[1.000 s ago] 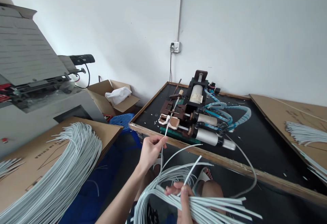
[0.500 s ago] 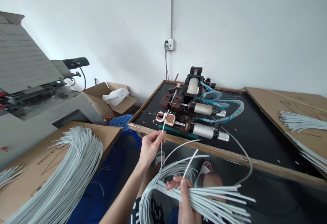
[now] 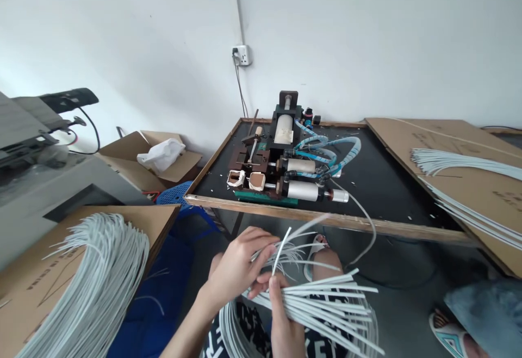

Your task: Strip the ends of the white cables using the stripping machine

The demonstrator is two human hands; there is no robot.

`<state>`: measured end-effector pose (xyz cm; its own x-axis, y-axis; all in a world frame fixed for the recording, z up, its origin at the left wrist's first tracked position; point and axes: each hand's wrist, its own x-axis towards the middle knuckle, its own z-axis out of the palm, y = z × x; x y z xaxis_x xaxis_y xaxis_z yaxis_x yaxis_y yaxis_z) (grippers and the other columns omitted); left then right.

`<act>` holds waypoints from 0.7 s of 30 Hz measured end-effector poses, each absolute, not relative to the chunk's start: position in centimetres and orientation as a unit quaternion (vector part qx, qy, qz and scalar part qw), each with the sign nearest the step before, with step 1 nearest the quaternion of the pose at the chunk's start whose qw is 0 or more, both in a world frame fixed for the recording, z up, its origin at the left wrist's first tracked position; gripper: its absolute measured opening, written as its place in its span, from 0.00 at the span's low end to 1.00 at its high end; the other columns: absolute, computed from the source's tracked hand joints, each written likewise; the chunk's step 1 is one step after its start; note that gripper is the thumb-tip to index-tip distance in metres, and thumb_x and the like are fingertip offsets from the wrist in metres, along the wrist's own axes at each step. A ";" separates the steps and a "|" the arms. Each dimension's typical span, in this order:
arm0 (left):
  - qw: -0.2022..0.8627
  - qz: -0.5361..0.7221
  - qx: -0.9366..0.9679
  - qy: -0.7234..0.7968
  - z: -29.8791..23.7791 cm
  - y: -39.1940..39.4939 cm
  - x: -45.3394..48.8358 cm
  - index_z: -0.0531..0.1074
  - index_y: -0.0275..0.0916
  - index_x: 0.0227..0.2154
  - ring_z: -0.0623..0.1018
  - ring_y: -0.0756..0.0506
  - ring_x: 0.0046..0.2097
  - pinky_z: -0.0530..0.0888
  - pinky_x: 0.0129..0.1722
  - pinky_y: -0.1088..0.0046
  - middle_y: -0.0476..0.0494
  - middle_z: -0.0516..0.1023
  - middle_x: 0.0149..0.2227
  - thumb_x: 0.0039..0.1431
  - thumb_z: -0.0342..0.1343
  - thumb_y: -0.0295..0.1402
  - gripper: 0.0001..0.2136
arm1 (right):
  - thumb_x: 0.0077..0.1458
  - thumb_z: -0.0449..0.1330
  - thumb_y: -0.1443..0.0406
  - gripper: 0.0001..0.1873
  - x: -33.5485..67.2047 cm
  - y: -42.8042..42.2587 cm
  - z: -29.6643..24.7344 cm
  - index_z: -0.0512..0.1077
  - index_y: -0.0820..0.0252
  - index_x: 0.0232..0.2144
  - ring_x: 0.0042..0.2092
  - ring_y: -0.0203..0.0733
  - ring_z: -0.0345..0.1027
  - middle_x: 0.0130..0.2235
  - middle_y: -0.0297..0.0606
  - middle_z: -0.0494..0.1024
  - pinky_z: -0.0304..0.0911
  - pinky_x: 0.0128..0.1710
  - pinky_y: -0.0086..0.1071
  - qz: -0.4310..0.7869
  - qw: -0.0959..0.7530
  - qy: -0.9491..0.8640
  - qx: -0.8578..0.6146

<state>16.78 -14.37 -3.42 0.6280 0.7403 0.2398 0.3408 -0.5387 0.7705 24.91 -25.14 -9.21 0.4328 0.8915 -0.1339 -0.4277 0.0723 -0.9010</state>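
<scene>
My right hand grips a fanned bundle of thin white wires, whose cut ends point right. One wire stands up at an angle above my right thumb. My left hand is beside it, thumb and fingers drawn together at this upright wire; the exact contact is partly hidden. More wires from the bundle curve down across my lap. Beyond my hands, on the bench, a pneumatic machine has two taped jaws standing apart with a gap between them.
A large bundle of white wires lies on cardboard at left. More wires rest on a cardboard sheet at right. The bench has a wooden rim. An open box stands behind. Another person's foot shows at lower right.
My left hand has drawn back from the machine's jaws to the bundle, bringing its wire out. The jaws have parted. One wire beside my left hand is blurred by motion. The view has shifted right.
</scene>
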 end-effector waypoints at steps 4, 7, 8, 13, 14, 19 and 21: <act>0.416 0.290 0.813 0.285 -2.3 -14.8 16.9 0.81 0.38 0.48 0.78 0.42 0.48 0.74 0.51 0.65 0.35 0.82 0.48 0.74 0.46 0.36 0.18 | 0.63 0.56 0.44 0.23 25.3 -25.4 -8.4 0.76 0.52 0.30 0.36 0.42 0.74 0.28 0.31 0.81 0.69 0.44 0.30 0.460 0.678 -0.243 -0.519; 0.468 0.260 0.805 0.256 -2.4 -15.6 16.9 0.83 0.37 0.38 0.79 0.43 0.42 0.74 0.47 0.68 0.38 0.83 0.38 0.73 0.49 0.38 0.18 | 0.57 0.61 0.41 0.24 25.0 -25.4 -8.2 0.80 0.52 0.32 0.45 0.44 0.76 0.37 0.34 0.84 0.70 0.49 0.30 0.442 0.676 -0.206 -0.552; 0.483 0.245 0.800 0.257 -2.6 -15.7 16.8 0.84 0.37 0.34 0.79 0.44 0.39 0.74 0.44 0.69 0.39 0.83 0.35 0.72 0.51 0.39 0.18 | 0.55 0.62 0.41 0.24 24.9 -25.3 -8.3 0.81 0.53 0.35 0.48 0.45 0.77 0.41 0.35 0.85 0.70 0.50 0.31 0.441 0.676 -0.191 -0.559; 0.588 0.337 0.639 0.363 -4.1 -14.5 16.9 0.81 0.35 0.32 0.73 0.50 0.23 0.69 0.24 0.77 0.45 0.78 0.24 0.66 0.58 0.48 0.20 | 0.54 0.65 0.43 0.25 24.6 -24.5 -9.8 0.83 0.55 0.42 0.51 0.52 0.79 0.47 0.42 0.86 0.72 0.55 0.42 0.496 0.720 -0.128 -0.469; 0.581 0.384 0.608 0.382 -4.3 -13.8 16.9 0.81 0.35 0.32 0.71 0.51 0.21 0.68 0.23 0.77 0.47 0.76 0.21 0.64 0.59 0.49 0.20 | 0.52 0.67 0.42 0.25 24.8 -24.4 -10.0 0.84 0.54 0.40 0.50 0.53 0.80 0.45 0.42 0.87 0.72 0.55 0.43 0.517 0.727 -0.116 -0.436; 0.520 0.495 0.545 0.433 -3.7 -10.3 17.1 0.80 0.34 0.25 0.69 0.52 0.17 0.63 0.19 0.78 0.50 0.72 0.17 0.53 0.67 0.50 0.20 | 0.50 0.67 0.41 0.25 26.0 -24.3 -9.5 0.84 0.54 0.37 0.49 0.55 0.81 0.42 0.43 0.87 0.72 0.55 0.47 0.618 0.672 -0.124 -0.389; 0.511 0.504 0.538 0.442 -3.4 -9.5 17.4 0.78 0.35 0.19 0.69 0.52 0.16 0.63 0.18 0.78 0.49 0.73 0.16 0.51 0.68 0.48 0.20 | 0.49 0.67 0.41 0.26 26.5 -24.5 -8.8 0.84 0.54 0.38 0.50 0.54 0.81 0.42 0.42 0.87 0.71 0.56 0.46 0.633 0.648 -0.143 -0.398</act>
<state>17.37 -9.45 -3.42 0.1016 0.9907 0.0903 -0.0389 -0.0868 0.9955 26.52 -24.50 -8.84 0.1569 0.9347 -0.3191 -0.7079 -0.1189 -0.6963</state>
